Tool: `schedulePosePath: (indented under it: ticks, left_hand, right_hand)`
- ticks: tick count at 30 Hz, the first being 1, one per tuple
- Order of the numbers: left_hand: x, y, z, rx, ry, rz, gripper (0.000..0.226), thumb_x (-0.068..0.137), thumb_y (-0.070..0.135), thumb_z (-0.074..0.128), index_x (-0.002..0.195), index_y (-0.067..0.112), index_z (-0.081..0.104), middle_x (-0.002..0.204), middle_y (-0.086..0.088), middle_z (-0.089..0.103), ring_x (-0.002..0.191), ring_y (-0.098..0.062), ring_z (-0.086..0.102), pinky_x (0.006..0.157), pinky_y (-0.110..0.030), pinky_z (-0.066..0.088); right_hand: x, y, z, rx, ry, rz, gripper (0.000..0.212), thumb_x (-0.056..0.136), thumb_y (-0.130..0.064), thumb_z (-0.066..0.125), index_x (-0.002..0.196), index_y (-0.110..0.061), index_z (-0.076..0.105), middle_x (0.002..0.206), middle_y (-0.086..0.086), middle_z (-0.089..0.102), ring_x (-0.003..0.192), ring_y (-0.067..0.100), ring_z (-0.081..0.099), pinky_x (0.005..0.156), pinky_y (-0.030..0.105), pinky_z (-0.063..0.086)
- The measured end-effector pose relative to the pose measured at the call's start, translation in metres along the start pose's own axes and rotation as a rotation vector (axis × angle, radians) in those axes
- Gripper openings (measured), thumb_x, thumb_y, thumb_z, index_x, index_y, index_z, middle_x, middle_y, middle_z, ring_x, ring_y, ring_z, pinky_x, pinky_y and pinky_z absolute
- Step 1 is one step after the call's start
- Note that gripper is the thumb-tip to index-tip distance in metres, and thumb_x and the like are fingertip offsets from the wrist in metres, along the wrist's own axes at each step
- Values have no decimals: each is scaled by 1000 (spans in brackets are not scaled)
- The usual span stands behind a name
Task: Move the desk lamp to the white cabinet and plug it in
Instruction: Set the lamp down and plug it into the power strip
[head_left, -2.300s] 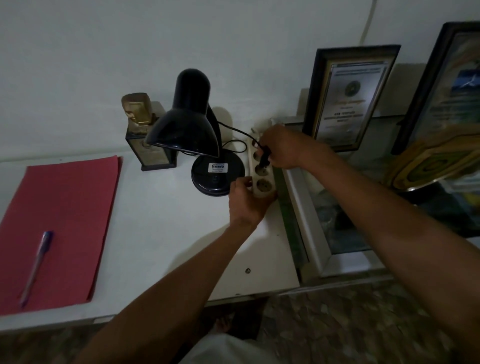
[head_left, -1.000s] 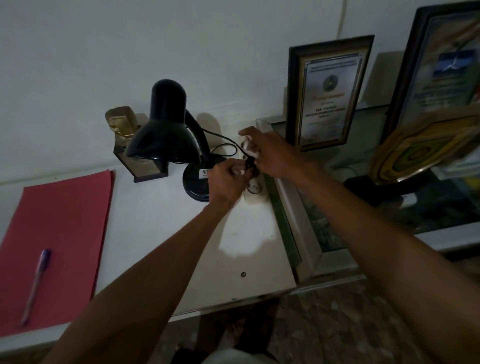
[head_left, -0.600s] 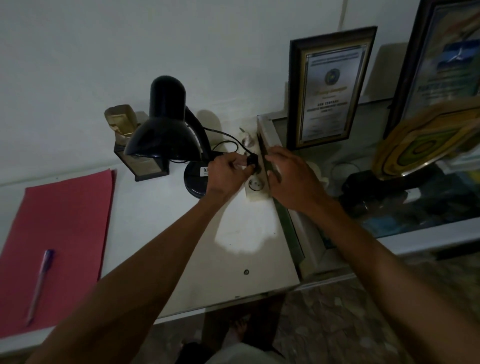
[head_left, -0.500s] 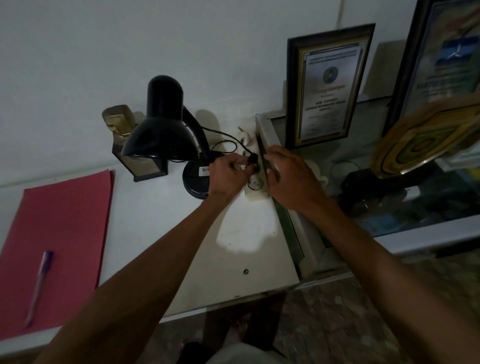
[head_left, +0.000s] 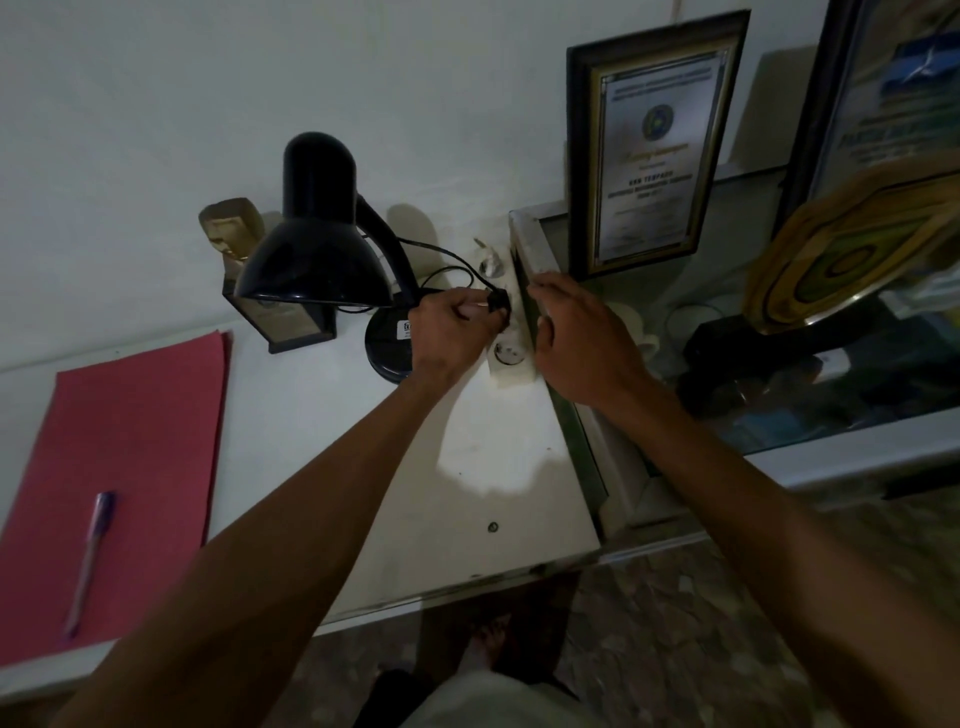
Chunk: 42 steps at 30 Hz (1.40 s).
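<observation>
The black desk lamp (head_left: 317, 249) stands on the white cabinet top (head_left: 322, 447) by the wall, its shade turned left and unlit. Its black cord loops from the base to a black plug (head_left: 497, 300). My left hand (head_left: 451, 332) is shut on that plug and holds it over the white power strip (head_left: 508, 358), which lies along the cabinet's right edge. My right hand (head_left: 582, 338) rests on the strip's right side with the fingers bent against it. One free socket shows near the strip's front end.
A red folder (head_left: 130, 457) with a purple pen (head_left: 91, 561) lies at the left. A small trophy (head_left: 260, 291) stands behind the lamp. Framed certificates (head_left: 654, 150) and a round plaque (head_left: 852, 249) sit on a glass-topped case at the right.
The plug passed from my right hand to my left. My right hand dropped from above the strip to its right side. Over the last half second both hands have barely moved.
</observation>
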<state>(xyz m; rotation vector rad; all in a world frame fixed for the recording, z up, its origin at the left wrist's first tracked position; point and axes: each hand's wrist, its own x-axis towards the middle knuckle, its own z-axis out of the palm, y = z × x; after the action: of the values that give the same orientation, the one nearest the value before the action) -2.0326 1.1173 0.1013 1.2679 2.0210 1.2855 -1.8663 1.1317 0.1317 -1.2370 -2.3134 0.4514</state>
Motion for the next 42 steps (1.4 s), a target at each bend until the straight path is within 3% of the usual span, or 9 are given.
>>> schedulePosePath:
  ticks: [7,12,19,23,28,34,38,42]
  left_hand:
    - [1,7,-1,67,-42,31,2,74,11,77,75,9,78,80,-10,77,68,-8,64,70,-29,59]
    - [3,7,-8,118,-33,56,9,80,10,73,85,11,80,84,0,76,78,-17,72,76,-26,58]
    - [5,8,-11,115,-74,74,13,82,12,76,94,8,80,94,-6,78,89,-22,73,83,-27,58]
    - [10,7,-15,132,-120,85,17,83,12,77,99,7,79,97,-6,78,90,-17,74,79,-14,54]
    - [8,8,-11,64,-121,41,21,78,11,82,97,4,79,94,-8,78,92,-19,74,90,-30,58]
    - [7,10,-9,72,-152,46,12,74,12,82,86,11,80,87,-4,78,87,-18,75,86,-35,61]
    - [7,12,-5,112,-122,53,10,72,13,85,79,9,78,82,-14,77,74,-17,72,79,-33,62]
    - [5,11,-7,144,-122,110,14,74,13,83,88,9,80,84,-7,78,77,-17,73,76,-28,61]
  right_hand:
    - [-1,2,5,-38,5,49,56,90,-13,55,145,-8,45,152,5,43,133,23,47,104,34,43]
    - [-1,4,5,-47,6,46,55,93,-15,51,147,-8,44,155,4,40,139,21,41,107,34,41]
    - [0,5,5,-18,10,37,54,92,-11,52,145,-6,46,153,6,42,140,21,41,109,33,39]
    - [1,6,6,-21,11,42,53,92,-12,51,144,-6,46,153,5,42,140,21,40,107,31,37]
    - [2,6,5,-5,6,48,52,92,-11,50,144,-7,47,154,4,41,140,20,39,108,32,38]
    - [2,5,4,-4,22,40,51,88,-10,52,139,-5,52,150,4,45,135,22,45,103,33,42]
    - [1,5,4,5,23,38,51,88,-11,52,139,-5,52,149,4,46,133,22,47,102,34,44]
    - [1,5,3,6,16,44,51,91,-11,51,142,-6,50,151,5,44,136,22,44,106,33,41]
